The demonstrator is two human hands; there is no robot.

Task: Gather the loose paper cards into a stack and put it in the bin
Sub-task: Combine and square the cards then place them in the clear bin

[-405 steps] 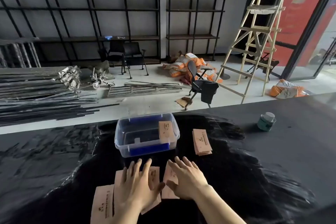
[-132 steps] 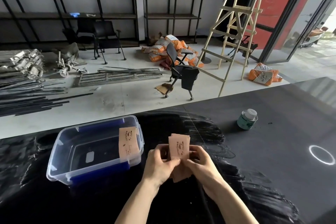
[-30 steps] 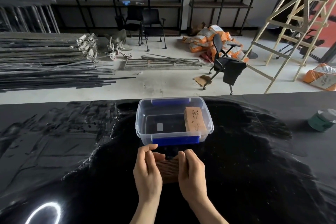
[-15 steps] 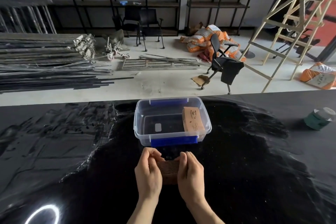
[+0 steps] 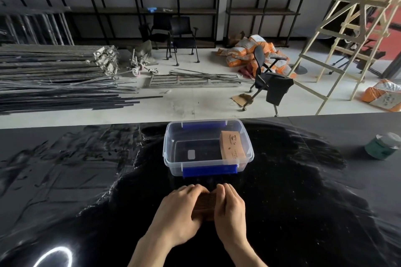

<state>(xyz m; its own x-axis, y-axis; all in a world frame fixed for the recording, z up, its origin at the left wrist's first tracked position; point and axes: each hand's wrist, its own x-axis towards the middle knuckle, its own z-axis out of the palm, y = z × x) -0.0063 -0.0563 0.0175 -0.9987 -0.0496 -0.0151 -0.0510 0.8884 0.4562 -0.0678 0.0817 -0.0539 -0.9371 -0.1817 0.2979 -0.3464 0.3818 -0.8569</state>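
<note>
Clamped between both hands is a stack of brown paper cards [image 5: 205, 202], stood on edge on the black table [image 5: 303, 201], with the card edges seen from above. Left hand [image 5: 181, 212] is pressed against the stack's left side, fingers curled over the top; right hand [image 5: 230, 210] is pressed against the right side in the same way. Both hands are closed on the stack, with only a narrow strip of card edges left showing between them. Stack is held just in front of a clear plastic bin [image 5: 208, 147] with blue latches, near it but not touching. Another bundle of brown cards [image 5: 231, 145] is leaned inside the bin at its right end. A green tin [image 5: 383, 146] is set well apart on the table at far right. Beyond the table, a wooden ladder [image 5: 347, 34], an office chair [image 5: 269, 80] and stacked metal bars [image 5: 54, 76] are seen on the floor.
</note>
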